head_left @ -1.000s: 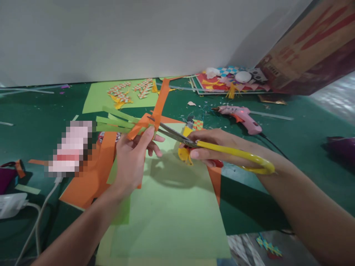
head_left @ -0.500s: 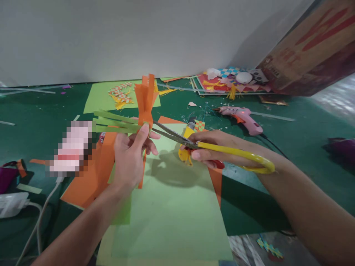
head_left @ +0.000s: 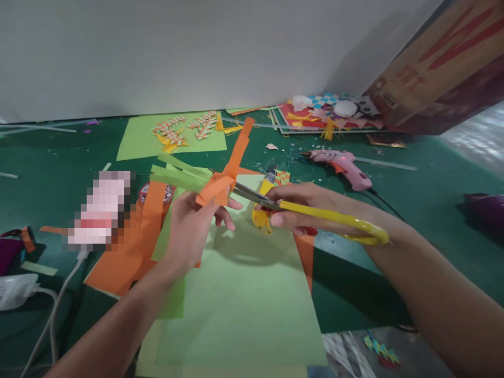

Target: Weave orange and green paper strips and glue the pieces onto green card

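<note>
Strips [head_left: 238,153] are pinched in left hand [head_left: 191,226], scissors [head_left: 334,215] gripped in right hand [head_left: 315,194]; fingers [head_left: 227,217] best kept clear of blades [head_left: 252,195], tips seemingly hidden.

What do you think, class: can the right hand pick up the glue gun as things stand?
Probably not yet: the right hand is holding scissors, though the way to the glue gun looks free.

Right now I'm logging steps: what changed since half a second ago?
The orange strips, then bunched upright, now spread: one end leans up-right, another points down-left. The left hand, holding them and the green strips, shifted slightly right. Nothing was let go. The right hand still holds the scissors; the glue gun stayed put.
</note>
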Action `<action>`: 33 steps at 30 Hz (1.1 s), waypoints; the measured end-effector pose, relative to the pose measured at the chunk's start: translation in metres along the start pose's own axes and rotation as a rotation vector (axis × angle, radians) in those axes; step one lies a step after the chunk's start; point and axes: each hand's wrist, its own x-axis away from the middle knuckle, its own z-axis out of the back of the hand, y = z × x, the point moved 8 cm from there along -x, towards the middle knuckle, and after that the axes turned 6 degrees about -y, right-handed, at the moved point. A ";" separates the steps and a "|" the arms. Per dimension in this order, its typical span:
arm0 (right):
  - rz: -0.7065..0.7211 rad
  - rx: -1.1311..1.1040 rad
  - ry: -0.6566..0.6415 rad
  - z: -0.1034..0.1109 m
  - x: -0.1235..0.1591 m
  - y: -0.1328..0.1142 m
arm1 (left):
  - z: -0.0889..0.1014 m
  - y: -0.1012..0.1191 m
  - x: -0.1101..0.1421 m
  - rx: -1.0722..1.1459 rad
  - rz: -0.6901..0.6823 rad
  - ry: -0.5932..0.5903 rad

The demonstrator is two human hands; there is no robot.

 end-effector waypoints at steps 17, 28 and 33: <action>0.093 0.193 0.105 0.014 -0.004 0.000 | -0.004 -0.014 -0.006 0.101 0.043 -0.194; 0.106 0.208 0.118 0.014 -0.004 0.000 | -0.005 -0.015 -0.008 0.024 0.043 -0.217; 0.122 0.142 0.115 0.013 -0.005 0.000 | -0.009 -0.014 -0.006 0.105 0.098 -0.204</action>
